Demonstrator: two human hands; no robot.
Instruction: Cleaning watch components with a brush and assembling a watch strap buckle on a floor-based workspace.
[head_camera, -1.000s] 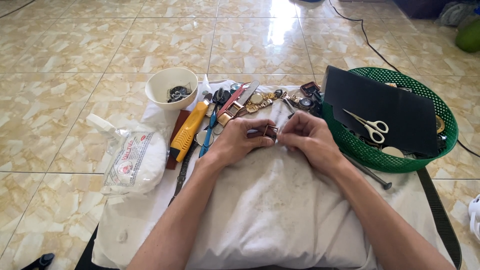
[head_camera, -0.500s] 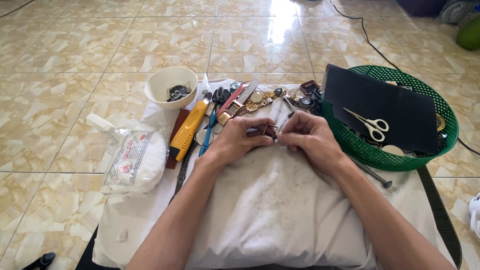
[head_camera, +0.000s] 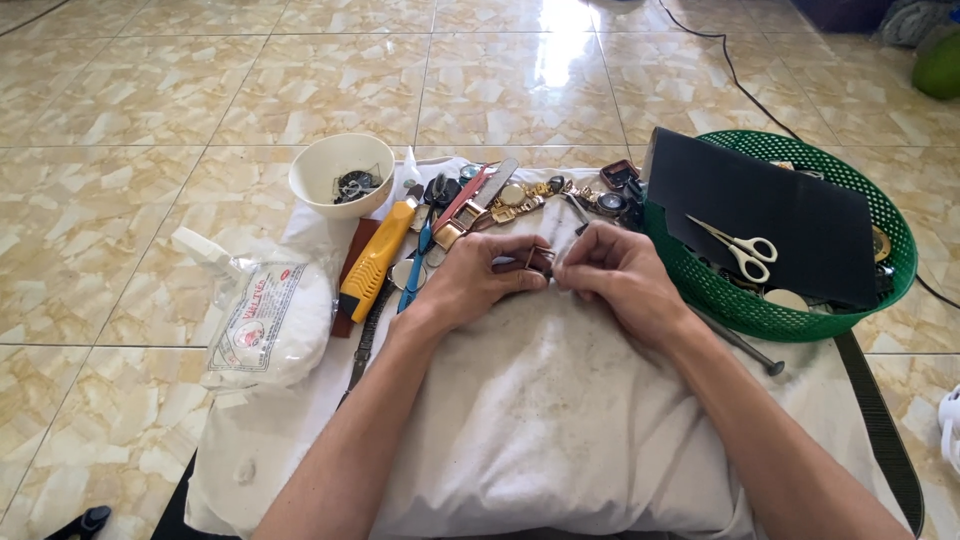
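Head view, looking down at a white pillow that lies on a tiled floor and serves as a padded work surface; all places below are given relative to it. At the pillow's far edge the left hand and the right hand meet, fingers curled. Between their fingertips sits a small brownish metal part, probably a watch piece; both hands are closed on it in a pinch, apparently so that it stays steady just above the soft cloth, where a dropped piece would not roll away. What exactly the right fingertips do to it is too small to tell.

Beyond the pillow's far edge lies a row of watches and straps, within easy reach of both hands. To the far left of the pillow stands a white bowl holding small dark parts. Along the pillow's left side lie a yellow utility knife, a blue-handled tool and a white plastic bag with red print. Off the pillow's right far corner sits a green basket with a black sheet across it and white-handled scissors on top. A thin metal rod rests on the pillow just right of the right forearm, the nearest thing that could be knocked; nothing lies between the hands and the held part.
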